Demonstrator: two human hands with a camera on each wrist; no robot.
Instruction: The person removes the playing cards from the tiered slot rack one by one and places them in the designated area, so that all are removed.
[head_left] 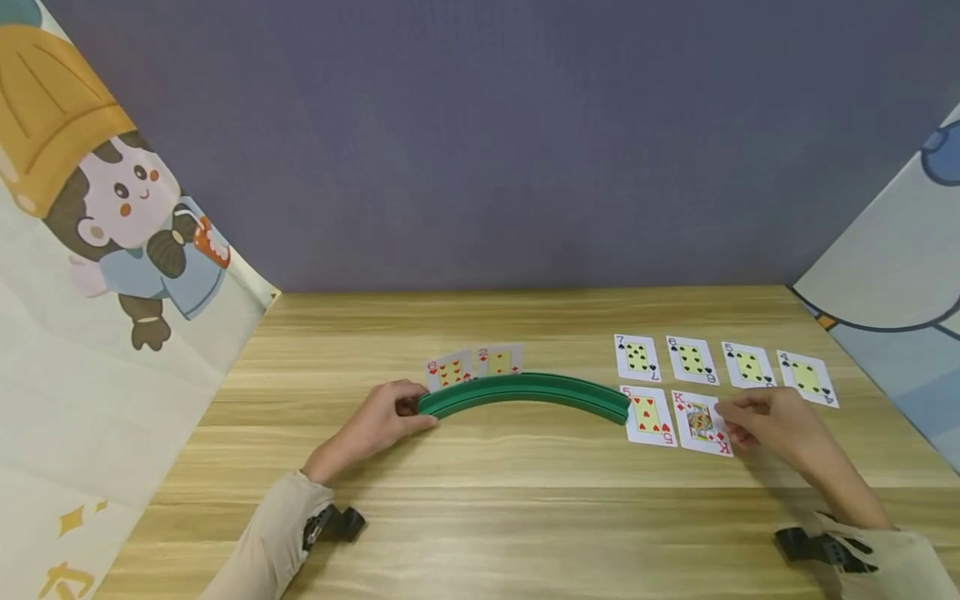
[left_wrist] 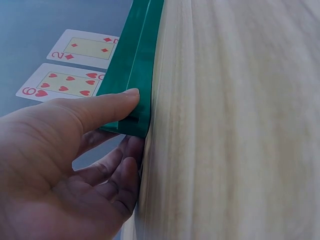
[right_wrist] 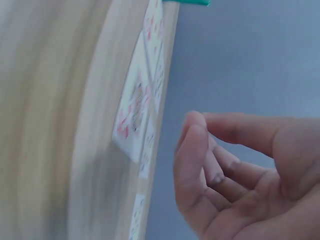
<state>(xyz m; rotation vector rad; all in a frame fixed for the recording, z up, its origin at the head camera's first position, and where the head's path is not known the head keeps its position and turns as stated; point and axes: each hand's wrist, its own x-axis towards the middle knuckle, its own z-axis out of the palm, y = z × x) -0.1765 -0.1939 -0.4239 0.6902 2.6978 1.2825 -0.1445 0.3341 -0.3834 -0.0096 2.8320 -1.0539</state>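
1. Left grip (head_left: 384, 417) pinches the green holder (head_left: 525, 387) by its left end, over the worktop (head_left: 487, 508); keep it level so the six of hearts (left_wrist: 65, 83) can't slip.
2. Right grip (head_left: 776, 423) has fingertips together near the king of diamonds (head_left: 701, 422), seemingly empty; part them before taking its edge.

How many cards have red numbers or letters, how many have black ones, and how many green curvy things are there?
Red: 4 (red 5, red king, red 6, red 2)
Black: 4 (black 7, black 6, black 5, black 4)
Green curvy thing: 1
Total: 9
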